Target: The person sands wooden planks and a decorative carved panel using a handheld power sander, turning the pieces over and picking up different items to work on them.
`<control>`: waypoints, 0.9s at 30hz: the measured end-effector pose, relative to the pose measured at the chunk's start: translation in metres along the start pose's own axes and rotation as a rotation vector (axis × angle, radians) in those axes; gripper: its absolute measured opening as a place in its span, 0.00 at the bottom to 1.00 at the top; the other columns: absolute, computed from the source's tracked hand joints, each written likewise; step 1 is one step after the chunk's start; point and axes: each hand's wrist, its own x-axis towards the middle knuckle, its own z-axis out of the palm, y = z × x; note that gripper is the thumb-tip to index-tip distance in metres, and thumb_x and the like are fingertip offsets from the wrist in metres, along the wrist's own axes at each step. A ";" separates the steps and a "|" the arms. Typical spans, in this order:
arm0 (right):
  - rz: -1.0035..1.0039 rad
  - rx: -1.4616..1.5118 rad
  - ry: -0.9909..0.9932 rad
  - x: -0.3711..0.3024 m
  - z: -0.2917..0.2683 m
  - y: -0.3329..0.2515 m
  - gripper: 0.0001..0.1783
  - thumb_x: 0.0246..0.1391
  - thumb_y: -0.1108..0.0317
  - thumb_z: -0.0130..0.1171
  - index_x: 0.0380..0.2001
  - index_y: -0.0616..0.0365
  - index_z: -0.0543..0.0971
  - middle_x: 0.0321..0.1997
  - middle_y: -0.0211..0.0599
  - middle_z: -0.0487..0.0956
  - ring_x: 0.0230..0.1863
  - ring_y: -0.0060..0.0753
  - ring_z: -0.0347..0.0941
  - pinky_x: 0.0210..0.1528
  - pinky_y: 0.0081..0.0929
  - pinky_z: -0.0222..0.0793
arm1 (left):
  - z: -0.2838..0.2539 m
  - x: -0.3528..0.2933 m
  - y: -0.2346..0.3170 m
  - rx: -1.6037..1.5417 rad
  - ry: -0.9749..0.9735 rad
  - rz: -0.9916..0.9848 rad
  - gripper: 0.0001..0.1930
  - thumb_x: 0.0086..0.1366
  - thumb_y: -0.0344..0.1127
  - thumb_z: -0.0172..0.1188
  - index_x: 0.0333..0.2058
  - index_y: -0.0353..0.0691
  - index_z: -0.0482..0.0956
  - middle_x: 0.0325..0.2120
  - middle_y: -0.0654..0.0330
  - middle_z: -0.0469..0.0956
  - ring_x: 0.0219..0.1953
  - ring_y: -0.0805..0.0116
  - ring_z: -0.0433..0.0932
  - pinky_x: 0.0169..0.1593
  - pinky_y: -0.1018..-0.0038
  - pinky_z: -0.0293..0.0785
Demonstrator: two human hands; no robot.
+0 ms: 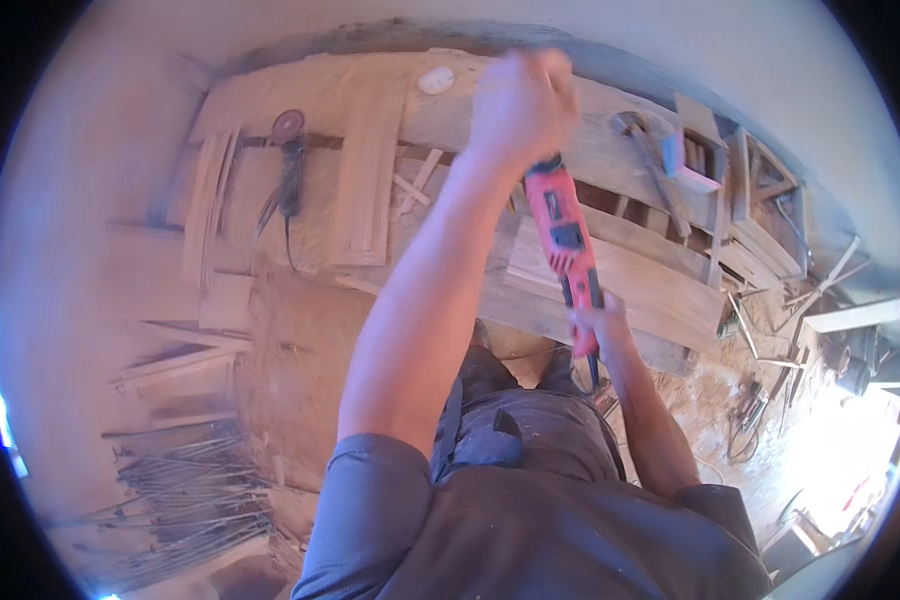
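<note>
Both of the worker's hands were on a long red-and-black power tool (560,212), which hung lengthwise over the near edge of the tabletop (275,92), right of its middle. Left hand (525,105): clenched at the tool's front end, blurred; from where I stood it hid the tip, so I could not tell whether it touched anything. Right hand (602,325): wrapped around the rear end, where a dark cord came out. A wide plank (650,285) lay beneath and to the right of the tool.

Elsewhere on the tabletop: a grinder (290,170) with a round brownish disc, far left; long boards (370,185) beside it, thin strips (420,185) crossed to their right; a pale round disc (435,80) near the back; a hammer (658,175) toward the right, next to a pink-and-blue box (690,165). Thin rods (195,490) lay heaped at lower left.
</note>
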 end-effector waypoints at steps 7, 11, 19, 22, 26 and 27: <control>0.054 1.362 -0.345 0.153 0.147 -0.027 0.17 0.50 0.66 0.64 0.40 0.65 0.74 0.32 0.35 0.78 0.30 0.28 0.78 0.31 0.29 0.74 | -0.184 0.052 -0.161 -1.506 0.529 -0.392 0.09 0.66 0.36 0.57 0.27 0.42 0.75 0.23 0.60 0.79 0.27 0.60 0.79 0.35 0.65 0.76; 0.220 1.222 -0.394 0.166 0.198 -0.011 0.12 0.51 0.67 0.61 0.36 0.62 0.75 0.29 0.34 0.77 0.26 0.31 0.75 0.33 0.34 0.74 | -0.263 0.019 -0.231 -1.683 0.830 -0.399 0.11 0.64 0.31 0.53 0.21 0.45 0.72 0.20 0.62 0.78 0.23 0.65 0.77 0.32 0.66 0.74; 0.453 0.467 -0.140 0.153 0.213 0.044 0.06 0.54 0.71 0.59 0.30 0.62 0.73 0.31 0.46 0.78 0.35 0.47 0.77 0.42 0.45 0.77 | -0.353 -0.050 -0.297 -1.896 1.410 -0.360 0.14 0.65 0.37 0.44 0.22 0.40 0.72 0.16 0.59 0.75 0.20 0.65 0.75 0.29 0.66 0.75; 0.458 0.204 -0.110 0.139 0.191 0.023 0.07 0.57 0.70 0.60 0.34 0.61 0.74 0.33 0.46 0.79 0.38 0.43 0.79 0.43 0.41 0.78 | -0.342 -0.074 -0.236 -1.833 1.763 -0.551 0.13 0.68 0.41 0.45 0.33 0.42 0.77 0.25 0.61 0.79 0.23 0.65 0.76 0.31 0.68 0.74; 0.322 -0.305 -0.285 0.090 0.183 -0.017 0.19 0.59 0.67 0.63 0.51 0.63 0.74 0.40 0.45 0.81 0.42 0.35 0.79 0.45 0.32 0.78 | -0.326 -0.120 -0.216 -1.814 2.050 -0.626 0.17 0.67 0.43 0.40 0.30 0.35 0.72 0.26 0.59 0.78 0.22 0.64 0.74 0.26 0.72 0.71; 0.273 -0.392 -0.332 0.071 0.190 -0.031 0.24 0.59 0.66 0.63 0.56 0.64 0.74 0.42 0.45 0.81 0.43 0.33 0.79 0.45 0.30 0.78 | -0.317 -0.129 -0.212 -1.800 2.066 -0.648 0.19 0.68 0.44 0.38 0.31 0.35 0.72 0.25 0.59 0.77 0.21 0.64 0.74 0.26 0.73 0.70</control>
